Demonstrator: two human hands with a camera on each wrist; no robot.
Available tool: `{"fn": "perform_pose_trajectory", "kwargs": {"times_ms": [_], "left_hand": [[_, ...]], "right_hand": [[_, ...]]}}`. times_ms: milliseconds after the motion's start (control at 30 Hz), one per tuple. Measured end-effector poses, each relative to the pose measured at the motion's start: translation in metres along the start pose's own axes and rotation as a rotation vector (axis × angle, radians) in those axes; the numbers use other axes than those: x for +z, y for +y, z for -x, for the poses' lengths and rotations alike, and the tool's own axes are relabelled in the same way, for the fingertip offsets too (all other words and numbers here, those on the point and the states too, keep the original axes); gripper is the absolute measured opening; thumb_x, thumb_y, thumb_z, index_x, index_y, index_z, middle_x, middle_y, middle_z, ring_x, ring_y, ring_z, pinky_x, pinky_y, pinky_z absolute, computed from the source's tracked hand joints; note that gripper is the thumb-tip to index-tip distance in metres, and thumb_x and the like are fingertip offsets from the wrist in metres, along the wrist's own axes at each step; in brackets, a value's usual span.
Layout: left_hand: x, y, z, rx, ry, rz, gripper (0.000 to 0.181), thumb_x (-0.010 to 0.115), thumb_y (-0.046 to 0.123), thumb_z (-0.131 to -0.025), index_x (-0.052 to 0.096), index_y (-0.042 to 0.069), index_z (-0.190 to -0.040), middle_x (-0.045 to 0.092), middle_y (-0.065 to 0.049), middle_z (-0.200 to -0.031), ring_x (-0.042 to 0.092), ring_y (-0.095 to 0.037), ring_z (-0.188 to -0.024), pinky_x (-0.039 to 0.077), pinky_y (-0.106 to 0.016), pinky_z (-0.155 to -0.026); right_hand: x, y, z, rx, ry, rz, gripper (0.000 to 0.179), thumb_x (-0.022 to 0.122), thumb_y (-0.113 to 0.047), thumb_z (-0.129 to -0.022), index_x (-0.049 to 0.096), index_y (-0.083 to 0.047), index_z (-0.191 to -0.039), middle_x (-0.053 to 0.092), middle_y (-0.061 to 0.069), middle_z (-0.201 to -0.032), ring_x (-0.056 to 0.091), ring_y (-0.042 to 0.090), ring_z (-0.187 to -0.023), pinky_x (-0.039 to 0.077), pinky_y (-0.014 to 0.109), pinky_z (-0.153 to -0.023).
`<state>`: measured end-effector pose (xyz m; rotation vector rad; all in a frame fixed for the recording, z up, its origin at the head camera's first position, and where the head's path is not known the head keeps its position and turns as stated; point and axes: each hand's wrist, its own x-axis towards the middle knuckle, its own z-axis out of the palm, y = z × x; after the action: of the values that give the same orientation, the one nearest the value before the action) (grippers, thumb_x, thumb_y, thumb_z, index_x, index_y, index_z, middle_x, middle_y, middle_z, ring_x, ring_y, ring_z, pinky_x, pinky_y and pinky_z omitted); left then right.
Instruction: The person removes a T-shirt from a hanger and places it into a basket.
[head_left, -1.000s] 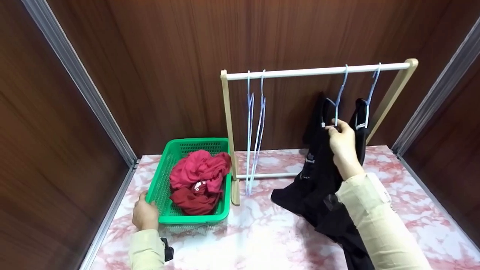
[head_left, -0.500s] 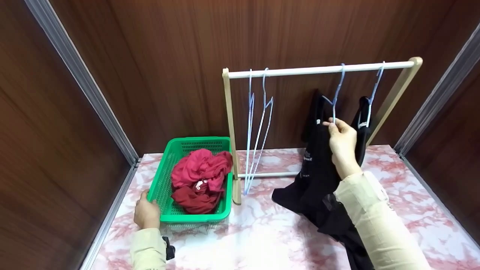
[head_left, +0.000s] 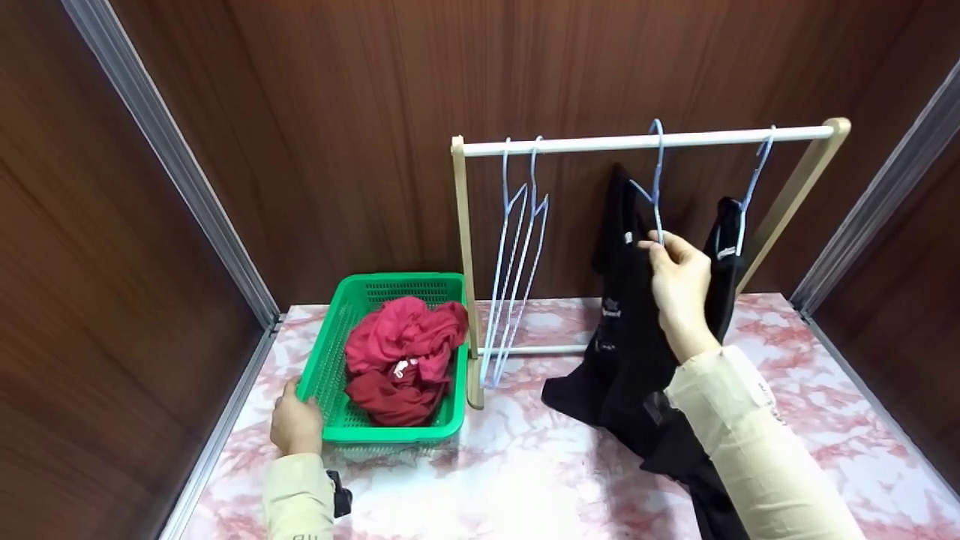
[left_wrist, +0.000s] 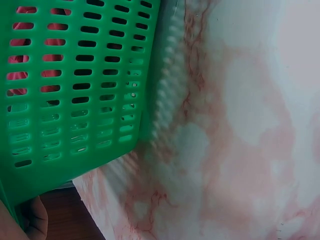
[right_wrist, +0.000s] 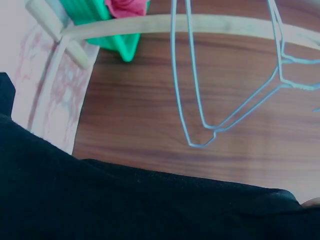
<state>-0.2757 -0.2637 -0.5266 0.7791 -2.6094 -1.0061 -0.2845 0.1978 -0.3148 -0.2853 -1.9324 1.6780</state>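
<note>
My left hand (head_left: 296, 424) grips the near left rim of a green plastic basket (head_left: 309, 375) in the head view. Crumpled red and pink clothes (head_left: 409, 337) lie in it. My right hand (head_left: 681, 281) pinches the lower part of a pale blue wire hanger (head_left: 658, 187), which carries a black garment (head_left: 626, 352) with small white print. That hanger's hook overlaps the white rail (head_left: 585, 144) of a small clothes rack, its top standing a little above the rail. In the right wrist view, the black garment (right_wrist: 150, 205) fills the bottom and hides most of my hand.
Two bare wire hangers (head_left: 517, 210) hang at the rail's left end. Another hanger (head_left: 761, 161) with black clothing hangs at the right end. Wooden rack legs (head_left: 463, 247) stand beside the basket. Brown panels (head_left: 360, 135) enclose the red-and-white marbled tabletop (head_left: 495, 480).
My right hand has shifted left with the hanger and black garment, and its hook has slid left along the rail. The bare hangers have swung and turned. My left hand stays on the basket.
</note>
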Motion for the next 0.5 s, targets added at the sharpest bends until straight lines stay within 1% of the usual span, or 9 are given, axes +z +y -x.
{"fn": "perform_pose_trajectory", "kwargs": {"times_ms": [133, 233, 400, 500], "left_hand": [[0.001, -0.001, -0.001, 0.002, 0.004, 0.001, 0.045, 0.050, 0.011, -0.093, 0.043, 0.014, -0.138, 0.056, -0.029, -0.121, 0.056, -0.050, -0.108, 0.045, -0.059, -0.082], [0.001, -0.001, 0.000, 0.006, 0.009, 0.001, 0.046, 0.050, 0.011, -0.093, 0.043, 0.015, -0.138, 0.057, -0.029, -0.122, 0.056, -0.050, -0.107, 0.046, -0.058, -0.082], [0.000, 0.000, 0.001, 0.010, 0.010, 0.002, 0.046, 0.050, 0.011, -0.093, 0.043, 0.014, -0.138, 0.057, -0.030, -0.122, 0.056, -0.050, -0.107, 0.045, -0.059, -0.082], [-0.001, 0.001, 0.001, 0.004, 0.007, 0.001, 0.045, 0.050, 0.011, -0.093, 0.043, 0.014, -0.138, 0.056, -0.030, -0.121, 0.055, -0.050, -0.108, 0.045, -0.059, -0.082]], "right_hand": [[0.004, -0.004, 0.006, -0.028, 0.011, -0.017, 0.025, 0.052, -0.006, -0.094, 0.066, 0.004, -0.111, 0.058, -0.030, -0.066, 0.052, 0.000, -0.096, 0.038, 0.010, -0.085], [0.006, -0.005, 0.011, -0.063, 0.026, -0.008, 0.024, 0.053, -0.008, -0.093, 0.068, 0.001, -0.109, 0.059, -0.031, -0.067, 0.054, -0.001, -0.094, 0.038, 0.011, -0.085], [0.009, 0.001, 0.019, -0.125, 0.055, 0.043, 0.023, 0.053, -0.010, -0.092, 0.070, -0.003, -0.106, 0.059, -0.034, -0.068, 0.055, -0.001, -0.090, 0.039, 0.011, -0.080], [0.009, 0.007, 0.024, -0.148, 0.064, 0.055, 0.023, 0.052, -0.010, -0.093, 0.071, -0.003, -0.105, 0.059, -0.037, -0.068, 0.055, -0.002, -0.091, 0.039, 0.011, -0.080]]}}
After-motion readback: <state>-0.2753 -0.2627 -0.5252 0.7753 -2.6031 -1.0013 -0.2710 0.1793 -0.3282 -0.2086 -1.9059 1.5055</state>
